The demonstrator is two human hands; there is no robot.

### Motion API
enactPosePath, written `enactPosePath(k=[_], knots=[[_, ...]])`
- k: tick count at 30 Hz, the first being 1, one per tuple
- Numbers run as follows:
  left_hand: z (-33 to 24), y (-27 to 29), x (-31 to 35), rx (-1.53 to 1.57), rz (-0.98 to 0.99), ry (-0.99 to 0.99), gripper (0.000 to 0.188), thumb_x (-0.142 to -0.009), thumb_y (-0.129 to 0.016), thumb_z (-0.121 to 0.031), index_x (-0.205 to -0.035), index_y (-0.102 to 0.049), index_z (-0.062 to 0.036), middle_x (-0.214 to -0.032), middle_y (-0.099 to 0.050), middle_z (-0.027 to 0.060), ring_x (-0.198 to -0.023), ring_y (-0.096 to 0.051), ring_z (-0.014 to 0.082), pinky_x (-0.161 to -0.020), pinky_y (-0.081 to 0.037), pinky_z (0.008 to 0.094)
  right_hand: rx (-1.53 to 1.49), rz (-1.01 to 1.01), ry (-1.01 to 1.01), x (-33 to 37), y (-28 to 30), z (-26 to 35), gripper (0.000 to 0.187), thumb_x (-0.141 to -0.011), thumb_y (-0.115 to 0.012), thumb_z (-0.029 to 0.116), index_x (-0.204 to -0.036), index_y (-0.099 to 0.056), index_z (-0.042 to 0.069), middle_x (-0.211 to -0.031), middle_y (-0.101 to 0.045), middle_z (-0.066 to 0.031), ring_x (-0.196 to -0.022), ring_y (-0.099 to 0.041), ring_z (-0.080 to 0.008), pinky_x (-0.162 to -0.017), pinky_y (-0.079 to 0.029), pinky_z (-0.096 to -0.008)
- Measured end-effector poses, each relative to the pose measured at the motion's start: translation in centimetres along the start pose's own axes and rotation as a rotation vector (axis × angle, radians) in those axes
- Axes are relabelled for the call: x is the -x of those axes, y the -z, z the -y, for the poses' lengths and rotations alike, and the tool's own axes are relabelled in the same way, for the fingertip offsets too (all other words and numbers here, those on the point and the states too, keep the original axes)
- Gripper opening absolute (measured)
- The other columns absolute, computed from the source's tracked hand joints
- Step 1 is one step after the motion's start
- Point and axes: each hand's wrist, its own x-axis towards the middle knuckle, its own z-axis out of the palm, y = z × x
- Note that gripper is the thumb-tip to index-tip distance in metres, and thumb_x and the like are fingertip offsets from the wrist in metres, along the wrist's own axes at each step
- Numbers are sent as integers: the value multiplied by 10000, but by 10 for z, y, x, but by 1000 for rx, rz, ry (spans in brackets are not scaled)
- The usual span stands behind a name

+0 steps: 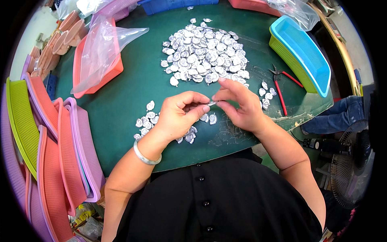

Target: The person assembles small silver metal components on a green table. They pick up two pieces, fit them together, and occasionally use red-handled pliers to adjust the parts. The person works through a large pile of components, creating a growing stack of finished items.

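Note:
My left hand (179,113) and my right hand (241,105) meet over the near part of the table. Between their thumbs and forefingers they pinch a small silvery rose-shaped piece (212,103), mostly covered by the fingertips. Beyond the hands lies a large heap of silver rose-shaped pieces (201,54). Smaller groups sit nearer: one group of pieces (147,121) left of my left wrist, several pieces (188,136) partly hidden beneath that hand, and some pieces (266,94) to the right of my right hand.
Red-handled pliers (278,90) lie open on the green tabletop (121,149). At right stands a blue and green plastic basket (300,56). A coral basket (98,74) with a clear plastic bag is at left, beside stacked colored baskets (60,161). A fan (350,161) stands at lower right.

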Motion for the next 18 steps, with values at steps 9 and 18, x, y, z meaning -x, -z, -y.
enactPosePath(k=[9, 18], knots=[[-2, 1, -4, -338, -37, -309, 142, -745, -660, 50, -872, -625, 0, -879, -642, 80, -769, -612, 132, -666, -492, 244, -12, 42, -103, -2, 1, -2, 681, -678, -668, -57, -1299, -402, 35, -993, -621, -98, -913, -551, -283, -806, -452, -361], [-4, 10, -5, -743, 208, -435, 117, -680, -702, -79, -732, -597, -81, -773, -605, -1, -851, -545, 211, -807, -385, 345, 399, 252, -116, -15, 3, -9, 594, -718, -631, 11, -1276, -435, 64, -1044, -601, -106, -1047, -478, -313, -906, -374, -399]])
